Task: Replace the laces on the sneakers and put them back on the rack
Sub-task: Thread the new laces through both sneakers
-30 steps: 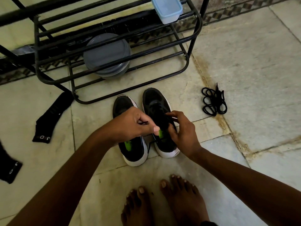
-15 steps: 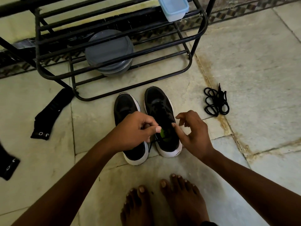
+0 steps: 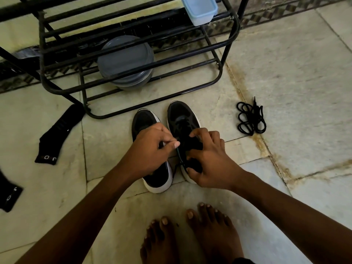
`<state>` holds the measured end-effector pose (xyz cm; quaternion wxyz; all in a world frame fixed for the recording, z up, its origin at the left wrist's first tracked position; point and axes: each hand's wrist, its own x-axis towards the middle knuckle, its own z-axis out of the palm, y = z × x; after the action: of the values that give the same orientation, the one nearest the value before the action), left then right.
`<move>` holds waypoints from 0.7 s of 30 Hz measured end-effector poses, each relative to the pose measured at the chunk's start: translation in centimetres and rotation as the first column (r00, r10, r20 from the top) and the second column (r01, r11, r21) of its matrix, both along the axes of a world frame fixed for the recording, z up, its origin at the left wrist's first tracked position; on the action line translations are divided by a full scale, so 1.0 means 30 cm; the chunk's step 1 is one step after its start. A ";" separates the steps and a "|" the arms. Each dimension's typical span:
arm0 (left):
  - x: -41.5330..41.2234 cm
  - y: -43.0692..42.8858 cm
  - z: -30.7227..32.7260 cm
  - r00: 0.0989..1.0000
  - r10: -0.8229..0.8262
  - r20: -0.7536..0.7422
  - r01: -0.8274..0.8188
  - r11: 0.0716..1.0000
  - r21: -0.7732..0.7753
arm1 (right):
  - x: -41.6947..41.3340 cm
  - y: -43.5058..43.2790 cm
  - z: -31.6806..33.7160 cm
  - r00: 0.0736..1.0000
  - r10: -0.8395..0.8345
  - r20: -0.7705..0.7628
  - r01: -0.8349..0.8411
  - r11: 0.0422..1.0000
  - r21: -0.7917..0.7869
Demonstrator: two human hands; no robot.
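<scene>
Two black sneakers with white soles stand side by side on the floor, toes toward the rack: the left sneaker (image 3: 144, 121) and the right sneaker (image 3: 181, 115). My left hand (image 3: 152, 147) pinches a black lace end above the gap between them. My right hand (image 3: 209, 161) rests on the right sneaker, its fingers curled into the lacing and the tongue area, which it hides. A thin lace strand (image 3: 176, 166) hangs down between the shoes. A coiled bundle of black laces (image 3: 250, 119) lies on the floor to the right.
The black metal shoe rack (image 3: 226, 35) stands just behind the sneakers, holding a grey round container (image 3: 125, 60) and a pale blue plastic box (image 3: 201, 8). Two black socks, one (image 3: 59, 134) and another (image 3: 8, 191), lie at the left. My bare feet (image 3: 190, 233) are in front.
My right hand has come down from a loose pose onto the right sneaker and now covers its green tongue. My left hand keeps pinching the lace. The view shifted slightly.
</scene>
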<state>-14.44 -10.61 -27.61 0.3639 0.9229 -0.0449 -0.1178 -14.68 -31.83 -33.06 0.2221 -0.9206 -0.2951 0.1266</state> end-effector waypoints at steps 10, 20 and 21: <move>0.001 -0.018 -0.032 0.995 0.095 -0.035 -0.099 0.986 -0.132 | -0.027 0.000 0.017 0.996 -0.009 0.090 -0.015 0.965 0.262; 0.049 -0.059 -0.035 0.953 0.206 -0.222 -0.290 0.832 -0.474 | 0.007 -0.025 0.057 0.995 -0.087 0.039 0.044 0.781 0.623; 0.053 -0.067 -0.035 0.951 0.184 -0.249 -0.290 0.809 -0.511 | 0.010 -0.023 0.066 0.996 -0.073 0.041 0.029 0.762 0.647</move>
<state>-12.84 -12.61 -28.65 0.6240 0.7652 0.0740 -0.1401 -14.37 -32.52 -31.08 0.5187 -0.7994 -0.3025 -0.0181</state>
